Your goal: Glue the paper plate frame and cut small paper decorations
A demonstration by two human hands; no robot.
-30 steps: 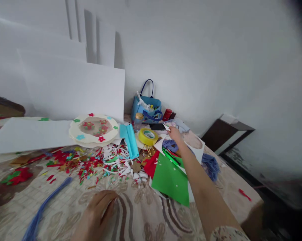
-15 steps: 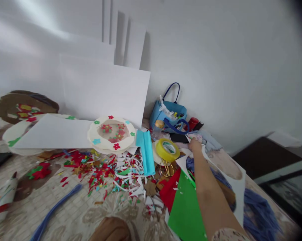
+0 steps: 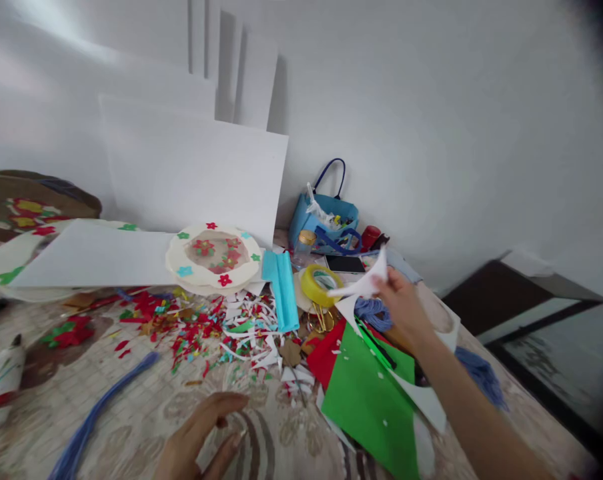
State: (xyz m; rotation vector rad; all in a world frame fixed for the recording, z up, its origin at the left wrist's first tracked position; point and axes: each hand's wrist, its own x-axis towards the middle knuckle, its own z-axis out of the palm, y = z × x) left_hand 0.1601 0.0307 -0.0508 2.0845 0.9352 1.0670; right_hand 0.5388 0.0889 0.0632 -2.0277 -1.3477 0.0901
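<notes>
My right hand (image 3: 404, 305) is raised over the right side of the patterned cloth and pinches a white paper scrap (image 3: 364, 283) with pointed corners. The scrap hangs just right of a yellow tape roll (image 3: 320, 285). Beneath the forearm lie a green paper sheet (image 3: 369, 400), a red sheet (image 3: 328, 351), a green pen (image 3: 374, 343) and blue yarn (image 3: 371, 310). My left hand (image 3: 201, 437) rests low on the cloth near the front edge, fingers spread, holding nothing.
Paper cuttings (image 3: 206, 327) litter the middle. A decorated paper plate (image 3: 214, 257), a folded light-blue paper (image 3: 280, 288), a phone (image 3: 345, 263), a blue bag (image 3: 324, 217), a small jar (image 3: 305, 245), white boards (image 3: 191, 173) and a blue yarn strand (image 3: 101, 407) surround them. A dark low table (image 3: 501, 293) stands right.
My right hand pulled back from beside the phone and lifted the white paper scrap. My left hand came back into view with fingers spread. The view shifted slightly.
</notes>
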